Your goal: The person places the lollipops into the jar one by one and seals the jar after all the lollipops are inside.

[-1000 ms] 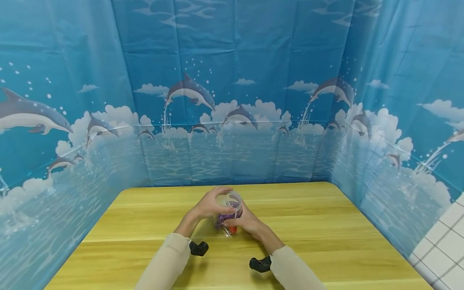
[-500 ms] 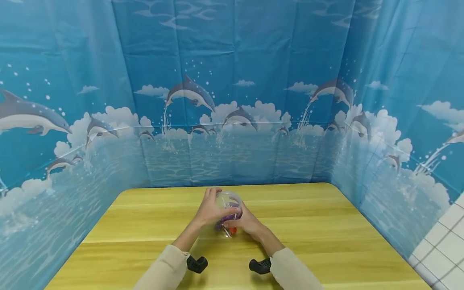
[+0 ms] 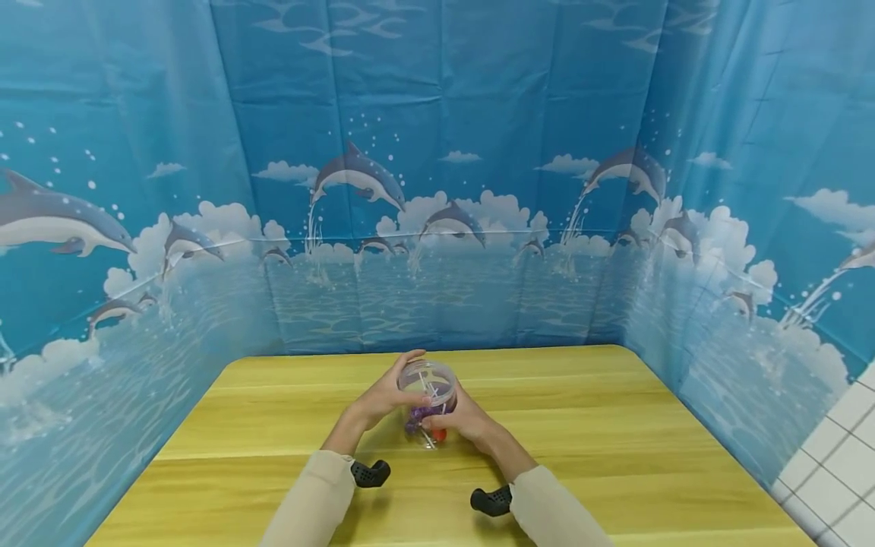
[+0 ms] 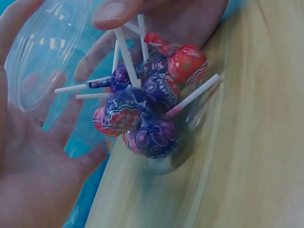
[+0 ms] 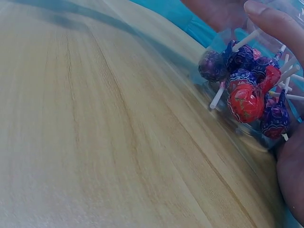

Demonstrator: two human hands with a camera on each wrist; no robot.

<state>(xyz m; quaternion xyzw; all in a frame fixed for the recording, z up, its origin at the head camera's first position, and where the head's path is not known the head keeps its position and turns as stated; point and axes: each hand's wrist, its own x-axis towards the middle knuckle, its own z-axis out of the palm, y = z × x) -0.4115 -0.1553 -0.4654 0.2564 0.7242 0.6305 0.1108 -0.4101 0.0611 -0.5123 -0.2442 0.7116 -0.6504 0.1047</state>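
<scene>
A clear plastic jar (image 3: pixel 428 442) stands on the table, holding several lollipops (image 4: pixel 156 104) in purple and red wrappers with white sticks. On top is its clear round lid (image 3: pixel 427 370). My left hand (image 3: pixel 385 396) grips around the lid, thumb on the near side and fingers around the far left. My right hand (image 3: pixel 468 418) holds the jar body from the right, its thumb across the front. In the right wrist view a red lollipop (image 5: pixel 246 103) shows through the wall near the bottom. Parts of the jar's sides are hidden behind my hands.
The yellow wood-grain table (image 3: pixel 581 425) extends on all sides of the jar. Behind it hangs a blue dolphin-print curtain (image 3: pixel 437 304), also along both sides. White tiles (image 3: pixel 841 463) show at the right. Black straps (image 3: pixel 492 501) sit at both wrists.
My left hand's fingers loosened and lifted at the lid, then closed around it again farther left. My right hand and the jar have stayed in place.
</scene>
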